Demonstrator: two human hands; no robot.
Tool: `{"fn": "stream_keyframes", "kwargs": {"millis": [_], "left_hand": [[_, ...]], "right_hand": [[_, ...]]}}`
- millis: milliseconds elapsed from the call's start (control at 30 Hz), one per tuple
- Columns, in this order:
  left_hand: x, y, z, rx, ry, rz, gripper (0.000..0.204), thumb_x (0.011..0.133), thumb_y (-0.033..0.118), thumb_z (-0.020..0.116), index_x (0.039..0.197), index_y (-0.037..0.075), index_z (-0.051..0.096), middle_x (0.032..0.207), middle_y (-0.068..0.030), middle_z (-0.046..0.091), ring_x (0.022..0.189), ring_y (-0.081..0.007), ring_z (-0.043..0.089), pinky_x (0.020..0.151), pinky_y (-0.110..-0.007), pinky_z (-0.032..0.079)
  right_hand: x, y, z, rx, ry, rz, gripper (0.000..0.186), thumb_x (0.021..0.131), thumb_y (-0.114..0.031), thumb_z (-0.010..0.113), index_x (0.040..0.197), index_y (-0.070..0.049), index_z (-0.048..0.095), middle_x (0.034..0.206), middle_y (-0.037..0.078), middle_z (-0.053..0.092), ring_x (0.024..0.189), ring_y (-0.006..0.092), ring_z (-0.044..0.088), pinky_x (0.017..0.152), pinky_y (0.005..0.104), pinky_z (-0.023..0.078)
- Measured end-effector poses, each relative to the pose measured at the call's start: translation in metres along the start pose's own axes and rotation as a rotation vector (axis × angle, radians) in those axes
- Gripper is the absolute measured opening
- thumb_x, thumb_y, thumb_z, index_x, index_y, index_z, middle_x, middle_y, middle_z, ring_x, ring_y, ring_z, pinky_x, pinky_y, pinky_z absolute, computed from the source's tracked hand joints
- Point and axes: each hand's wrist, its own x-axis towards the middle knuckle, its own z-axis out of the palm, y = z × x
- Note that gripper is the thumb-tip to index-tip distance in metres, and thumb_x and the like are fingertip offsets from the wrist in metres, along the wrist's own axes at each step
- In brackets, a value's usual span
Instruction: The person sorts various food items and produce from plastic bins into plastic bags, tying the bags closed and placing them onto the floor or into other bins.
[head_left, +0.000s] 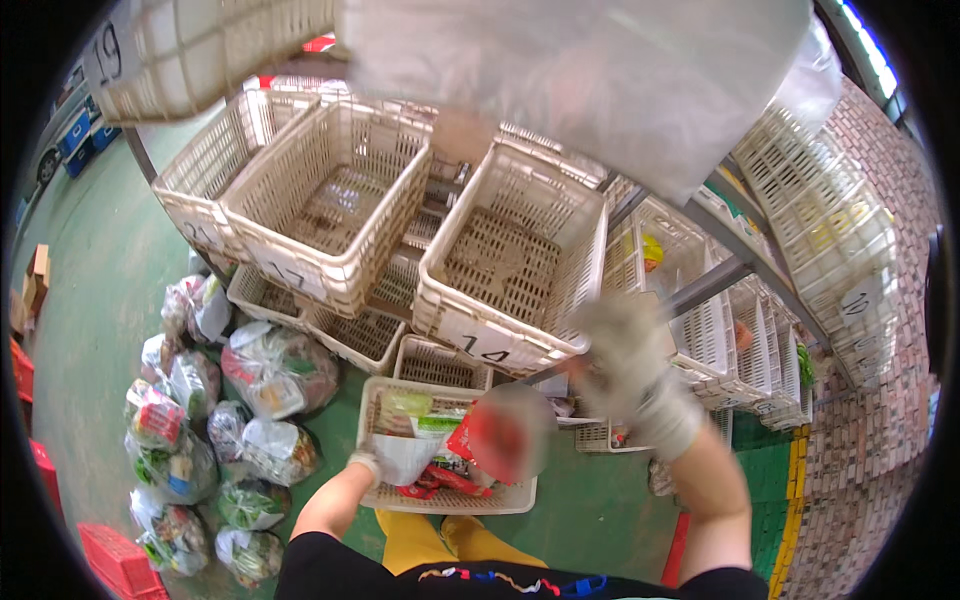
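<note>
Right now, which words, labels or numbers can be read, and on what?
Not copied here, only placed:
Number: centre crate
Number: left crate
Number: far-left crate
Number: upper-left crate
Number: right-hand crate
Print on packages in the lower basket: too small or blurred.

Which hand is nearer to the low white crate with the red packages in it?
Left. The left hand is at the left edge of the white crate; the right hand, blurred, is raised beyond its upper right corner, apart from it.
</note>
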Motion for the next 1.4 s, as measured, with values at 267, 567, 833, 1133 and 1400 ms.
{"fn": "stream_keyframes", "kwargs": {"millis": [267,567,833,1133,1400], "left_hand": [[-0.12,0.213,-0.503,0.534,1.177,1.015,0.029,0.069,0.005,0.057,0.098,0.003,0.058,0.114,-0.0147,0.057,0.108,-0.0296,0.054,0.085,-0.042,0.046],[-0.172,0.285,-0.762,0.362,1.395,0.667,0.034,0.09,0.017,0.035,0.117,0.002,0.05,0.119,-0.0232,0.051,0.112,-0.0375,0.048,0.096,-0.042,0.037],[-0.169,0.256,-0.796,0.758,1.528,0.426,0.028,0.085,0.012,0.04,0.106,0.001,0.056,0.107,-0.0253,0.057,0.097,-0.0376,0.057,0.085,-0.042,0.045],[-0.145,0.287,-0.437,-0.275,-0.378,0.829,0.047,0.084,0.034,0.059,0.118,0.001,0.053,0.106,-0.0121,0.06,0.096,-0.0234,0.057,0.088,-0.034,0.046],[-0.135,0.257,-0.299,-1.639,-0.44,0.646,0.072,0.072,0.034,0.056,0.13,-0.005,0.038,0.124,-0.0186,0.05,0.106,-0.0263,0.053,0.094,-0.034,0.042]], "right_hand": [[0.221,0.112,-0.134,-0.522,-0.23,0.038,0.05,0.067,-0.04,0.072,0.1,-0.006,0.056,0.099,0.014,0.056,0.095,0.032,0.055,0.083,0.0396,0.043],[0.237,0.083,-0.137,-0.527,-0.051,0.123,0.024,0.089,-0.027,0.047,0.099,-0.009,0.061,0.099,0.012,0.06,0.092,0.0307,0.058,0.081,0.0389,0.047],[0.075,-0.077,-0.083,0.275,-0.016,-0.051,0.028,0.085,-0.03,0.051,0.095,-0.004,0.058,0.088,0.01,0.062,0.088,0.025,0.057,0.073,0.0374,0.045],[-0.029,-0.122,-0.129,0.684,-0.231,0.87,0.016,0.084,-0.012,0.055,0.09,0.002,0.06,0.064,0.007,0.06,0.055,0.0104,0.052,0.054,0.0273,0.044],[-0.144,-0.076,-0.122,0.911,0.889,1.263,0.024,0.092,-0.018,0.053,0.1,0.004,0.059,0.087,0.002,0.059,0.073,0.0069,0.053,0.067,0.02,0.045]]}}
